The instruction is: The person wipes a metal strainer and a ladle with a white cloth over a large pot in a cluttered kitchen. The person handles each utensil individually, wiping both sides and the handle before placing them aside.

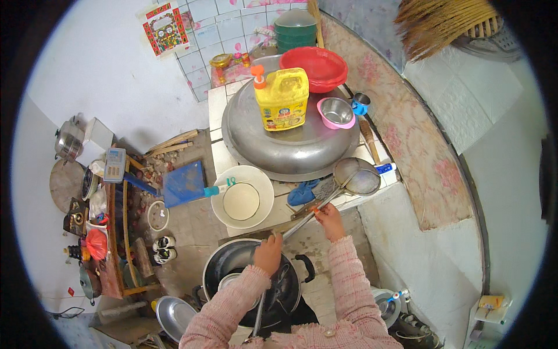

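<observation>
My left hand (267,255) is closed around the lower part of a long metal handle, above a black two-handled wok (222,261). Farther up, my right hand (330,220) grips the same handle, which belongs to a round wire-mesh strainer (359,176). The strainer's head lies over the edge of the white tiled counter. A metal ladle handle (260,312) leans in the wok, its bowl partly hidden by my left sleeve. To the left, a large white bowl (267,192) holds a smaller container of pale batter or liquid, with a teal-handled utensil across its rim.
Behind the strainer, a big metal lid (244,148) carries a yellow jug (285,104), red basins (314,67) and a pink-rimmed steel bowl (336,112). A blue cloth (301,193) lies near the counter's edge. At left stand a blue platform scale (185,183) and a wooden shelf (114,261).
</observation>
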### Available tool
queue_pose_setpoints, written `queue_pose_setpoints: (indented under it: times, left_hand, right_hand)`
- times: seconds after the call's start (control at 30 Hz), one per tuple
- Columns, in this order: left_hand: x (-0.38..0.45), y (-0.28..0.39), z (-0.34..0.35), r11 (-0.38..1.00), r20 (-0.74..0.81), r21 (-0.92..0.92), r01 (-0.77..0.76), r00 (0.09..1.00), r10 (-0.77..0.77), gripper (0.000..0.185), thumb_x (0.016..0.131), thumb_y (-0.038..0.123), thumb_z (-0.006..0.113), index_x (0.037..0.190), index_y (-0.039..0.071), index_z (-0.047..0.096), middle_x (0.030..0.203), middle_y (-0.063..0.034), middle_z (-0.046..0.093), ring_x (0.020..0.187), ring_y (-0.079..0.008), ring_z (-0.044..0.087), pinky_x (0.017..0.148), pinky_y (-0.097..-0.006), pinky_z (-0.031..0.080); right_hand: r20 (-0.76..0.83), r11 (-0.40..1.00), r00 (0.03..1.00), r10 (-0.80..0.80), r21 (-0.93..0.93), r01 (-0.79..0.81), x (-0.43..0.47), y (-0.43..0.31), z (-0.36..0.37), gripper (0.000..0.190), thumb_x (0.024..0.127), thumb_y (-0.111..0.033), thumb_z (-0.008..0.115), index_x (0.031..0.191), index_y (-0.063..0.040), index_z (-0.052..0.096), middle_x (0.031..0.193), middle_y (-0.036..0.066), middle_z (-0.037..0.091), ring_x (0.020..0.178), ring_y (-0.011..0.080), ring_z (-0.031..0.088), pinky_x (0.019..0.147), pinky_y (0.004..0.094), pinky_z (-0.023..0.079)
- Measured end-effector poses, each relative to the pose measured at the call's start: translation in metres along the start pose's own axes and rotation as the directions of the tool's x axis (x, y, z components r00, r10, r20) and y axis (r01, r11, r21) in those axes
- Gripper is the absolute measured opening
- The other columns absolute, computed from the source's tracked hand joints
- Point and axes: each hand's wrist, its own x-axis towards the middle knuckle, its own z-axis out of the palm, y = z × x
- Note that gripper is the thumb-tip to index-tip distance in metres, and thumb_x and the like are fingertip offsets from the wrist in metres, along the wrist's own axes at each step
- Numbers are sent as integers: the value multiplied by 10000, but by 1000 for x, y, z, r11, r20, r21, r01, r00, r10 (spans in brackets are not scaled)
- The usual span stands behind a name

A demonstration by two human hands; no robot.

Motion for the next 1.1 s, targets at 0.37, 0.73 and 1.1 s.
queue_pose_setpoints:
  times: [0.37, 0.73, 1.1]
  left_hand:
    - [37, -3, 14, 997, -48, 78, 22, 999, -19, 435, 818, 26, 519, 1245, -2, 443, 1006, -155, 554, 766, -311, 643, 622, -381, 545]
    - [50, -19, 37, 999, -58, 0, 53, 997, -53, 622, 799, -25, 495, 1389, -46, 298, 1335, -249, 405, 1007, -374, 589, 797, -382, 530]
    - [44, -17, 50, 997, -158, -67, -47, 987, 36, 590, 788, -15, 508, 1352, -58, 338, 1402, -268, 345, 1159, -377, 521, 906, -414, 484]
  right_hand:
    - [-39, 997, 997, 71, 25, -70, 56, 19, -16, 178, 893, -51, 607, 1057, -77, 544, 1029, 47, 660, 813, 88, 568, 718, 209, 465]
    - [-59, 998, 998, -3, 59, 6, 71, 47, -15, 214, 890, -37, 598, 1097, -64, 550, 1049, 45, 635, 814, 93, 547, 749, 228, 466]
    - [-76, 993, 991, -108, -50, 104, 81, 61, -18, 320, 842, 38, 574, 1158, -1, 538, 1048, 62, 604, 937, 144, 567, 833, 251, 471]
